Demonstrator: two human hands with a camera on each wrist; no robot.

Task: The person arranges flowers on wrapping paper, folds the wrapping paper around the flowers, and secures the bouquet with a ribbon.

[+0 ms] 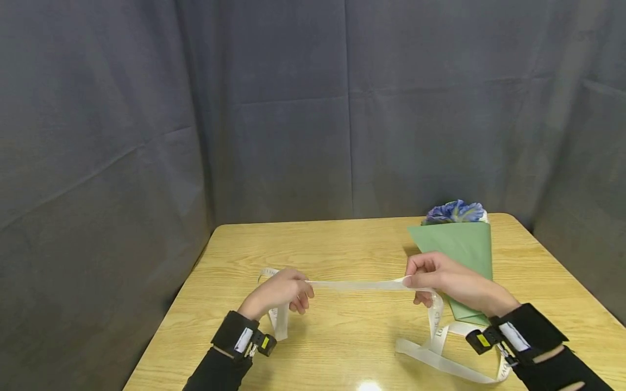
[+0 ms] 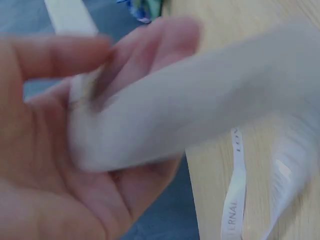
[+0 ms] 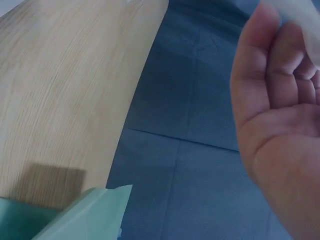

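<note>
A white ribbon (image 1: pixel 357 285) stretches nearly straight above the table (image 1: pixel 342 244), gripped between thumb and fingers of the left hand (image 1: pixel 281 293) and pinched by thumb and forefinger of the right hand (image 1: pixel 447 276), with one loose length hanging by the left wrist and a longer lettered tail trailing beneath the right. The step in hand looks like drawing out a working length, and the next move seems to call for keeping both grips firm without twisting the tail. Beyond the right hand lies green paper (image 1: pixel 467 239) around a blue flower (image 1: pixel 455 212).
</note>
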